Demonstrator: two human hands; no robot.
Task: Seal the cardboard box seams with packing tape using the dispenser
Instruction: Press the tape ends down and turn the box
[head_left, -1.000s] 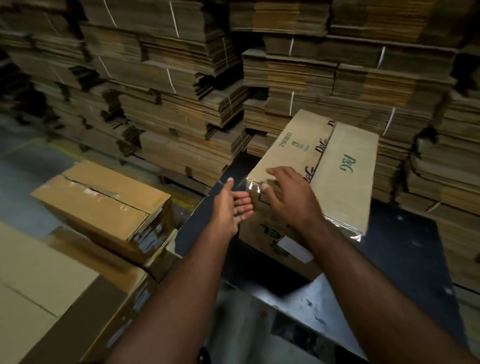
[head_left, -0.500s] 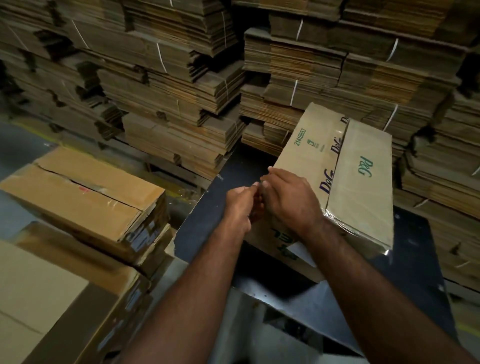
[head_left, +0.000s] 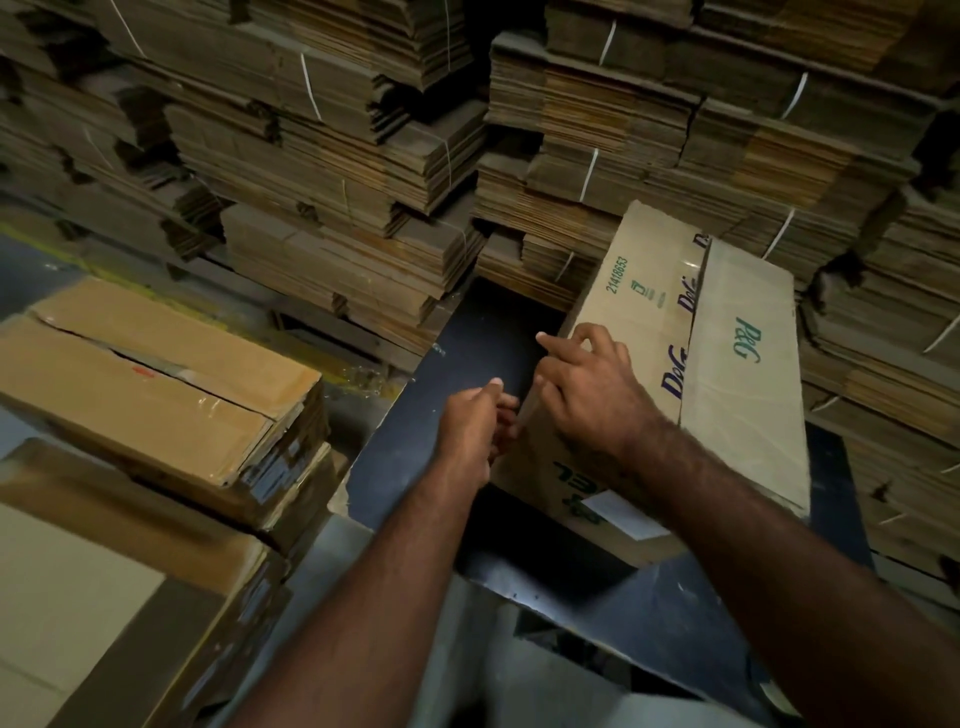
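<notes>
The cardboard box (head_left: 670, 332) lies on the dark desk (head_left: 467, 364) at about 2 o'clock from frame centre, its top flaps closed and meeting along a centre seam that runs away from the viewer; green and blue print marks both flaps. The right hand (head_left: 592, 395) rests on the near left corner of the box, fingers spread and bent over the top edge, index finger extended toward 10 o'clock. The left hand (head_left: 467, 431) sits just beside that corner at 9 o'clock of the right hand, fingers curled inward against the box edge; it appears to pinch something thin there, possibly tape, but the object cannot be resolved in the dim view. A taped box (head_left: 150, 384) sits on other flat cartons at 9 o'clock, well apart from the desk's box, with glossy clear tape over its split top seam. Bundled stacks of flattened cartons (head_left: 332, 156), bound with white straps, fill the background from 10 to 3 o'clock.
</notes>
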